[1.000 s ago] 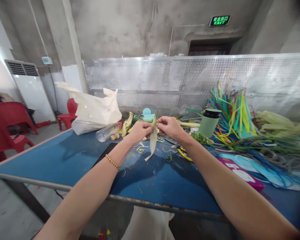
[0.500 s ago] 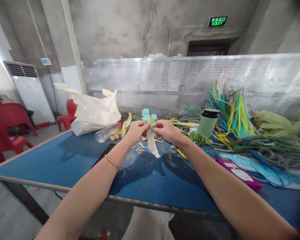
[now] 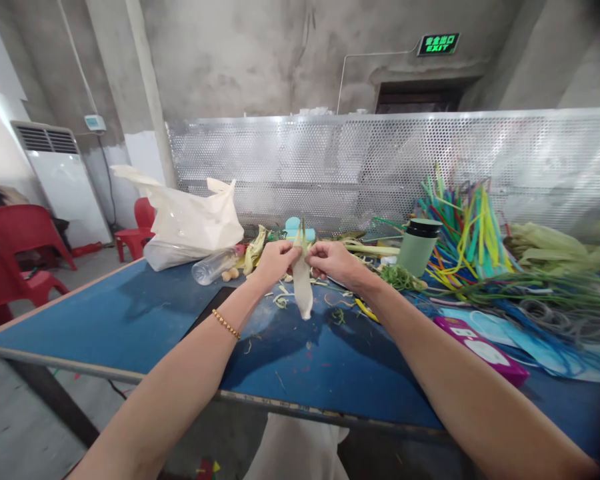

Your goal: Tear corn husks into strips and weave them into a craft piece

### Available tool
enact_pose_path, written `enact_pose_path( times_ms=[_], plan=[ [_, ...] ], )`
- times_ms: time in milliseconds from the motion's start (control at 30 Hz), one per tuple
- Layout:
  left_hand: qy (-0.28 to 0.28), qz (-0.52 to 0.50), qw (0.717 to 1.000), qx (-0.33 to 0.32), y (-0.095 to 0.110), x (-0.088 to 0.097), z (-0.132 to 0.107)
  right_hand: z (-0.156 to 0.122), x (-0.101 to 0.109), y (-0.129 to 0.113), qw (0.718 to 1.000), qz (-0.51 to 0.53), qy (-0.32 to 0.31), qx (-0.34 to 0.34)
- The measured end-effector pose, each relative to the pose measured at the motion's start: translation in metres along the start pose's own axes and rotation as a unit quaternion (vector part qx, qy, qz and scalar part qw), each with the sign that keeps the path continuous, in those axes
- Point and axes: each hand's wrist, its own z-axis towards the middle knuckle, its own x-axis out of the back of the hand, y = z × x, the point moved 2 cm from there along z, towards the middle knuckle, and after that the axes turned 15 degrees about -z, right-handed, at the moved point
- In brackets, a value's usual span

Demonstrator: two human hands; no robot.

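A pale corn husk [image 3: 304,293] hangs over the middle of the blue table [image 3: 130,333], its broad end down and its thin greenish tip pointing up. My left hand [image 3: 279,261] pinches it from the left side near the upper part. From the right, the fingers of my right hand [image 3: 333,261] are closed on the same husk at about the same height. The tip above my fingers looks split into two points. Below and around lie green and pale scraps [image 3: 281,301] and a small curled green tuft [image 3: 337,316].
At left stand a white plastic bag [image 3: 195,217] and a clear bottle [image 3: 215,265]. To the right are a green cup [image 3: 418,248], a bundle of coloured strips [image 3: 473,230], a husk pile [image 3: 560,243], green strands [image 3: 520,288] and a magenta box [image 3: 483,350]. Behind rises a perforated metal screen [image 3: 290,153].
The husk's lower end has swung left and now hangs straighter. Its tip, a single point before, now shows two. Both hands keep their hold and have barely moved.
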Motion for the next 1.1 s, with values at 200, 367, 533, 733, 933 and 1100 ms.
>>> enact_pose_path(
  times_ms=[200,367,533,733,933,1100],
  plan=[
    [-0.012,-0.013,1.000,-0.007,-0.003,0.000,0.001,0.004,-0.001,0.002,0.998,-0.019,0.050,0.017],
    [-0.020,-0.027,0.999,0.012,-0.003,-0.001,-0.001,0.004,0.000,-0.004,0.993,-0.040,0.097,0.063],
    [-0.015,-0.062,0.998,0.022,-0.002,-0.001,-0.002,0.002,-0.001,-0.006,0.992,-0.040,0.095,0.073],
    [-0.010,-0.163,0.984,0.066,-0.006,-0.001,0.000,0.000,-0.005,-0.009,0.987,-0.028,0.120,0.104],
    [0.042,-0.158,0.985,0.055,-0.008,0.006,0.002,-0.004,0.000,-0.020,0.965,-0.074,0.164,0.191],
    [0.103,-0.150,0.982,0.056,-0.009,0.014,0.005,-0.011,0.006,-0.032,0.973,-0.053,0.085,0.207]
  ],
)
